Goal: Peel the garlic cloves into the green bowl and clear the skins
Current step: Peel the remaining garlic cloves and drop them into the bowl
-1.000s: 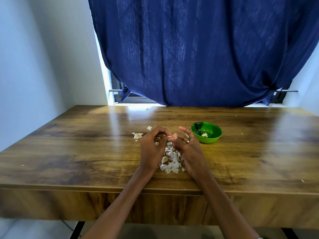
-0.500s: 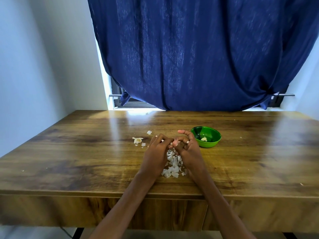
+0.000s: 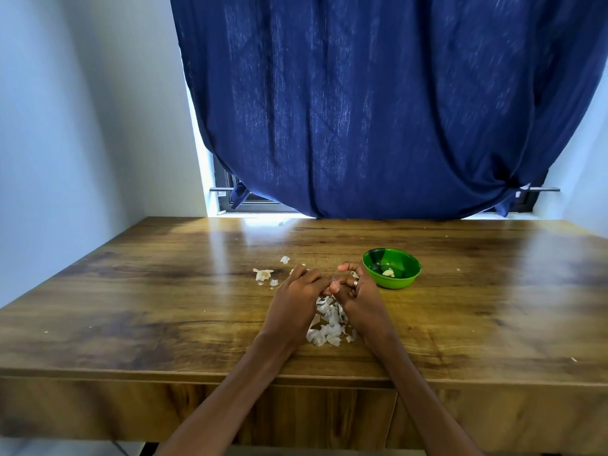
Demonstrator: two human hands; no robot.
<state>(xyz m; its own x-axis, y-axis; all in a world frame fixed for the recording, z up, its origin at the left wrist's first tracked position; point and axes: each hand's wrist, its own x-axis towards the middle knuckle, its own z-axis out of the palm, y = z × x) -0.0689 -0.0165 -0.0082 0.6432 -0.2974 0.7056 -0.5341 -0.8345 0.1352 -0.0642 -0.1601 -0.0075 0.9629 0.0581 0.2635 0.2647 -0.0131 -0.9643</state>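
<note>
My left hand (image 3: 292,301) and my right hand (image 3: 357,296) meet over the middle of the wooden table (image 3: 131,307), fingers curled together around a small garlic clove (image 3: 335,284) that is mostly hidden between the fingertips. A pile of white garlic skins (image 3: 329,324) lies on the table right under and between the wrists. The green bowl (image 3: 393,281) stands just right of my right hand, with a peeled clove (image 3: 389,272) inside.
A few loose skins (image 3: 263,274) lie left of my left hand, and small flakes dot the tabletop. A dark blue curtain (image 3: 378,110) hangs over the window behind the table. A white wall stands at the left.
The camera has tilted up slightly, so the table sits lower in view. Both hands stay together over the skin pile, working the clove, with only small finger shifts.
</note>
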